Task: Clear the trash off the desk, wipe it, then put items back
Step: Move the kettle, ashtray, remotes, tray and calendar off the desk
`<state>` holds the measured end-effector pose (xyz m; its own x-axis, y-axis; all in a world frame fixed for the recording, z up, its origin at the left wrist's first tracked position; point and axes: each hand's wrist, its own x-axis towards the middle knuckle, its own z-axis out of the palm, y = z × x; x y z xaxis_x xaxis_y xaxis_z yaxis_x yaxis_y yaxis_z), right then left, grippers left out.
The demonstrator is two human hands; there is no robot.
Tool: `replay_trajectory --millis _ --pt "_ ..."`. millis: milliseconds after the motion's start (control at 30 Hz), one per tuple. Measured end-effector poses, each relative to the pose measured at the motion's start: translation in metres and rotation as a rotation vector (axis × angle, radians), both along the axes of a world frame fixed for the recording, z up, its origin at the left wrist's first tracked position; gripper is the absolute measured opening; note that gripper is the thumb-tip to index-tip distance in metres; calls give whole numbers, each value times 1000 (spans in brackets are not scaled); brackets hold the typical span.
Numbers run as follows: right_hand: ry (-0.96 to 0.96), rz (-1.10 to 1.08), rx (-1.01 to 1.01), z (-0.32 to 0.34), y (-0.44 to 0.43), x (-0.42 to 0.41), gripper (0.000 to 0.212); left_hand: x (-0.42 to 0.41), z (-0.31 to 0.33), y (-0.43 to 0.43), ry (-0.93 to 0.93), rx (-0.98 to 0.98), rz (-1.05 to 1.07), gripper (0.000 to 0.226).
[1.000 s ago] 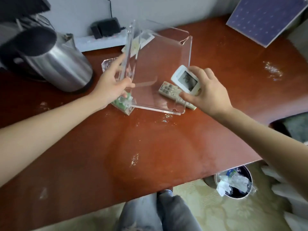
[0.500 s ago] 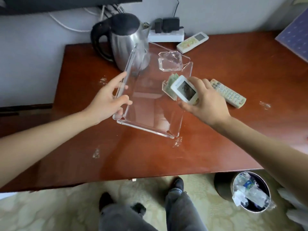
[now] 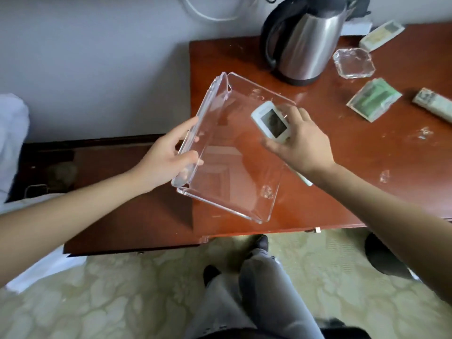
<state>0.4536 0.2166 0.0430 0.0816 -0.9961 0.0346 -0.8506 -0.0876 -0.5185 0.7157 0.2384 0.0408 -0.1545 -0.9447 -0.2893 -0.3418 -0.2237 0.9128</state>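
Tray and remote in our hands over desk (image 3: pixel 367 167).
Our left hand (image 3: pixel 166 160) grips clear tray (image 3: pixel 232 172) edge; right hand (image 3: pixel 303 143) grasps white remote (image 3: pixel 270 122).

The clear acrylic tray (image 3: pixel 232 172) is gleaming, smooth and see-through, its polished edges catching the light. The table (image 3: pixel 367 167) is shining a glossy red-brown, its varnished wood throwing back pale reflections. The kettle (image 3: pixel 308 42) is showing brushed steel with a black plastic handle. The remote control (image 3: pixel 270 123) is looking like matt white plastic, its screen glossy. The ashtray (image 3: pixel 354 62) is glinting like cut glass, and the carpet (image 3: pixel 122 302) is lying soft and matt.
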Motion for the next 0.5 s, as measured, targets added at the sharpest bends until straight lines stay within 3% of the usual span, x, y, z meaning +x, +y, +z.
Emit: replay_trajectory --millis 267,500 --pt "-58 174 51 -18 -26 107 65 107 -21 24 7 -8 202 70" --pt "-34 239 94 -38 -25 187 72 195 -57 30 -4 19 229 71"
